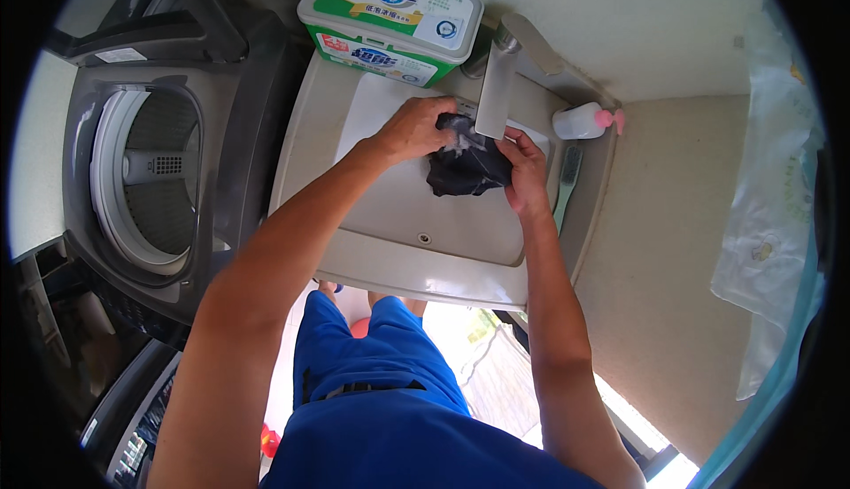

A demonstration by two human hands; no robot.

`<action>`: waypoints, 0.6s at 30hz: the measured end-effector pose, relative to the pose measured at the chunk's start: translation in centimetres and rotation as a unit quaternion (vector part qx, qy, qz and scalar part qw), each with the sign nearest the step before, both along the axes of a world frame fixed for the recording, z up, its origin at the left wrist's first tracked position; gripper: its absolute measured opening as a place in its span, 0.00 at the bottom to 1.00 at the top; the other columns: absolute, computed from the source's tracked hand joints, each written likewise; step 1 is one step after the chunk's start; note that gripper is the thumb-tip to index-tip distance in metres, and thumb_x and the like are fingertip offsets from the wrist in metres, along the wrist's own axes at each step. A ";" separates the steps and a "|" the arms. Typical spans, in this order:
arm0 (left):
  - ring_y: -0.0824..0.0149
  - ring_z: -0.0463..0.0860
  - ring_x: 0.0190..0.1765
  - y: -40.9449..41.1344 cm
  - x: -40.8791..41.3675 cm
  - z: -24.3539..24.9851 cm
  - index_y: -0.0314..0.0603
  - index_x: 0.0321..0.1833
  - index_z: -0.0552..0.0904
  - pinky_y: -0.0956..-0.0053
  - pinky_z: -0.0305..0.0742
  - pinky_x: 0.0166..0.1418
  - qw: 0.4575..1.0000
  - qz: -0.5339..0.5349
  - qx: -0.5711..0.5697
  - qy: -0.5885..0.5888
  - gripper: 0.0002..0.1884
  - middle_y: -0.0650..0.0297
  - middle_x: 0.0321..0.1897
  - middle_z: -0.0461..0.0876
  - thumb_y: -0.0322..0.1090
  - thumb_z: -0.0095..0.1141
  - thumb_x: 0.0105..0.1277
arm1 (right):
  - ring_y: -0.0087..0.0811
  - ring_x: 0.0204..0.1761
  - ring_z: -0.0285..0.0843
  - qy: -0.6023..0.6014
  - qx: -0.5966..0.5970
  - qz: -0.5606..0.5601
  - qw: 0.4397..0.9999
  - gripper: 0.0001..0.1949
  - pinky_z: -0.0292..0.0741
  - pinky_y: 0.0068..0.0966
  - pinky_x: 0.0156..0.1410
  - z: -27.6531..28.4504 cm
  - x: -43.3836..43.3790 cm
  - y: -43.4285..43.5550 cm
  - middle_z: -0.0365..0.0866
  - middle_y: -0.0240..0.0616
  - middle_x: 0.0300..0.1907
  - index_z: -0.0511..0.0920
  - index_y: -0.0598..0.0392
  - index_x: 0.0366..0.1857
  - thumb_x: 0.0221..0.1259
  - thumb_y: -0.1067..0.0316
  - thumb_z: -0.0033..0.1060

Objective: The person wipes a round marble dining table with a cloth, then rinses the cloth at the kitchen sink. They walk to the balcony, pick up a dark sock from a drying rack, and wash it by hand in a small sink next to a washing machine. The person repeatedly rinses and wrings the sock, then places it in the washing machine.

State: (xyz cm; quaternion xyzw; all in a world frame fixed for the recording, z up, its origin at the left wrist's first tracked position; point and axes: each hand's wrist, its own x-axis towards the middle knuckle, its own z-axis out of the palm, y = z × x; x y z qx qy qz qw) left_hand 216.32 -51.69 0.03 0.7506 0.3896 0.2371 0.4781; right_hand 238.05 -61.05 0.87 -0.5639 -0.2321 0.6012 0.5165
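Observation:
A dark cloth item (470,169) is stretched between my two hands over the sink basin (392,203). Whitish streaks, perhaps suds or water, lie on its upper part. My left hand (420,129) pinches the cloth at its upper left corner. On the other side, my right hand (526,169) grips its right edge, with the fingers partly behind the faucet. The metal faucet (497,94) reaches down over the cloth, its spout end just above it. Part of the cloth's right side is hidden by my fingers.
A green and white detergent box (392,21) stands on the sink's back left rim. Right of the basin lie a white pump bottle (579,121) with a pink top and a green-handled brush (567,183). A top-loading washing machine (232,177) stands open at left. White fabric (764,237) hangs at right.

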 end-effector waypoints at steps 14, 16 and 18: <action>0.75 0.81 0.39 -1.3 -3.9 10.8 0.34 0.44 0.83 0.78 0.76 0.45 0.954 0.201 -0.151 -0.162 0.09 0.65 0.37 0.84 0.22 0.62 0.60 | 0.27 0.48 0.80 -0.106 -0.010 0.191 0.976 0.23 0.74 0.27 0.58 -6.1 -2.3 5.2 0.85 0.35 0.44 0.81 0.61 0.48 0.52 0.61 0.83; 0.75 0.82 0.39 -1.3 -4.7 10.9 0.34 0.44 0.83 0.78 0.77 0.45 0.938 0.217 -0.190 -0.190 0.09 0.64 0.37 0.84 0.21 0.62 0.61 | 0.30 0.47 0.81 -0.107 -0.002 0.195 0.975 0.25 0.76 0.30 0.58 -6.8 -2.1 5.5 0.84 0.35 0.44 0.80 0.61 0.49 0.50 0.60 0.84; 0.74 0.83 0.40 -1.7 -5.0 10.7 0.33 0.45 0.82 0.78 0.79 0.45 0.928 0.225 -0.206 -0.213 0.09 0.63 0.38 0.85 0.21 0.63 0.62 | 0.30 0.47 0.81 -0.148 -0.013 0.215 0.965 0.24 0.76 0.30 0.58 -6.9 -2.1 5.6 0.84 0.36 0.43 0.80 0.61 0.48 0.51 0.60 0.83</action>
